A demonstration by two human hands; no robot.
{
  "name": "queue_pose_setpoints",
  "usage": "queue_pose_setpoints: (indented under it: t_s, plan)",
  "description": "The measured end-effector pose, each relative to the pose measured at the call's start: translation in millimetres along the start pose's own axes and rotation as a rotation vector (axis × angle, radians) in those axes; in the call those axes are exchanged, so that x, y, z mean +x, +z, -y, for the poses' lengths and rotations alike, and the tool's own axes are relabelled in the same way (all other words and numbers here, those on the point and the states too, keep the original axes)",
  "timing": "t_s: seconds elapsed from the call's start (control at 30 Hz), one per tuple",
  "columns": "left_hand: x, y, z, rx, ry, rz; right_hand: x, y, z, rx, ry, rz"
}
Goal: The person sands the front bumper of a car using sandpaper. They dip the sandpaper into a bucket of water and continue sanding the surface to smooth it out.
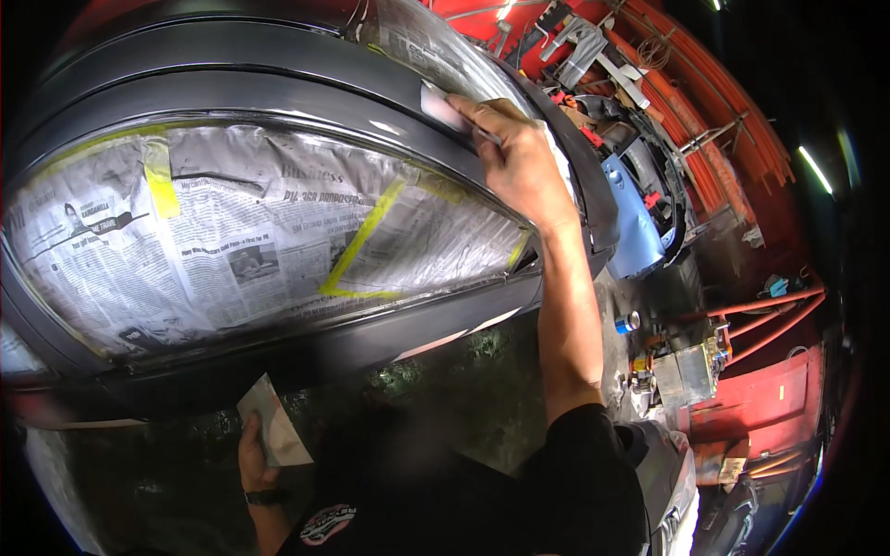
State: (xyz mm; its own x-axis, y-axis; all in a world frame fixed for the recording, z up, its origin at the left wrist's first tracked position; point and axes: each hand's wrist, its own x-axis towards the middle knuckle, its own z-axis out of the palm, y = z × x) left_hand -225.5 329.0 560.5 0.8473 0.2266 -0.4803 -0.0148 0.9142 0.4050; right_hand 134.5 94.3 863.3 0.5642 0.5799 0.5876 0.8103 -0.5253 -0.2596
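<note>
Plainly, a dark car (250, 46) under the right hand (521, 156)

Left of that grip, legibly printed newspaper (222, 269) bears yellow tape (164, 195). Below left, the left hand (255, 459) clasps a pale sheet (281, 431); the right pinches a whitish pad (439, 104) against the car.

Pale sheet (441, 105) in right grip (525, 167)
</note>
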Motion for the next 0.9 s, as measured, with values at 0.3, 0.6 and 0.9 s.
queue_pose_setpoints:
  t_s: [0.3, 0.6, 0.9]
  plan:
    - [5, -5, 3, -0.047, -0.048, 0.029, -47, 3, 18, -0.044, -0.001, -0.116]
    - [-5, 16, -2, 0.042, 0.012, 0.065, -168, -47, -26, 0.492, 0.556, -0.500]
    - [12, 85, 12, 0.169, 0.088, 0.221, -253, 64, 6, 1.470, 0.981, -0.462]
